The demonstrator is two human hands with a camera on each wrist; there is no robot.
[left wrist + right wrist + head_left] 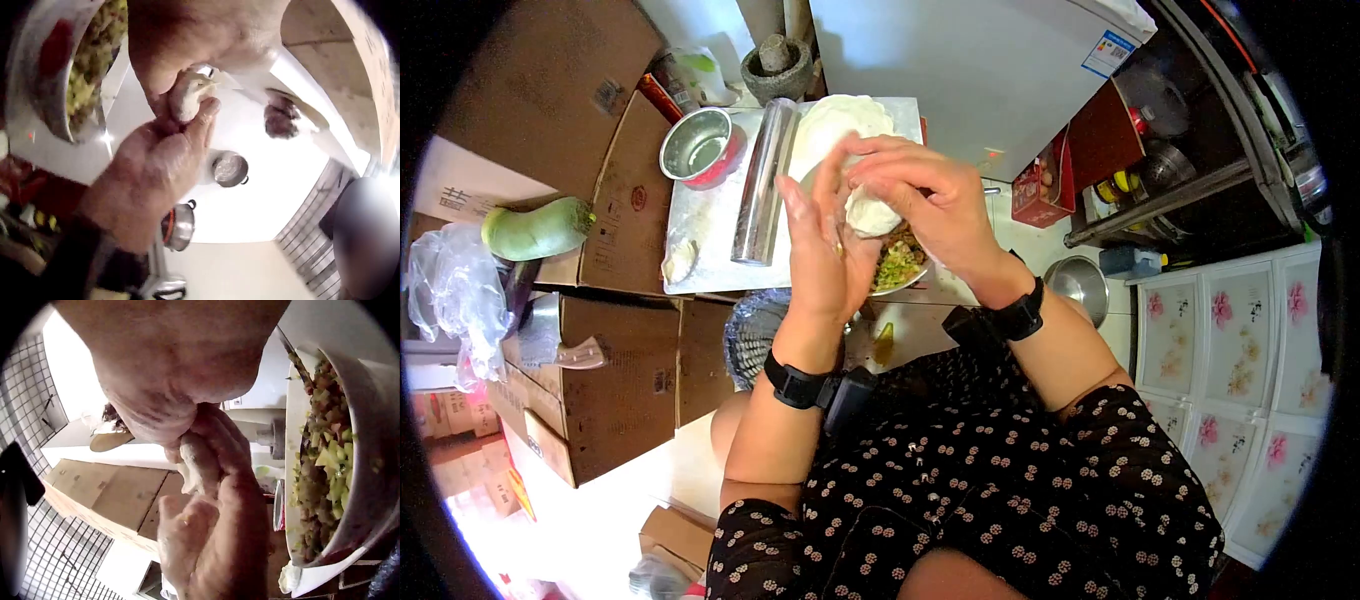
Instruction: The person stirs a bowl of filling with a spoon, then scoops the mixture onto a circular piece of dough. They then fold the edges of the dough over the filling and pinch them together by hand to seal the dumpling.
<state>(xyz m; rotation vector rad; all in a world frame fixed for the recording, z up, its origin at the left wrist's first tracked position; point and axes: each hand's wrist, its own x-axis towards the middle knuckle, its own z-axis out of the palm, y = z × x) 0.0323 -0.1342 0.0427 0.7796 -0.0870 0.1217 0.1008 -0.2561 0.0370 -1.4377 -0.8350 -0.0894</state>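
A pale dough piece (871, 216) sits between both hands, above the edge of a bowl of chopped filling (899, 262). My left hand (825, 245) cups it from the left, its fingers curved behind the dough and its thumb raised. From the other side my right hand (950, 205) holds the dough, with thumb and fingers bent over its top. In the left wrist view the dough (185, 97) has a folded, uneven edge, and the right hand's (150, 169) fingers touch it. The right wrist view shows the left hand (231, 519) around the dough (199, 464).
A white board (710, 225) bears a metal cylinder (765, 185), a flat dough sheet (825, 125), a metal bowl (698, 148) and a dough scrap (681, 261). Cardboard boxes (620, 390) stand left, a stone mortar (778, 70) behind, plastic drawers (1235, 380) right.
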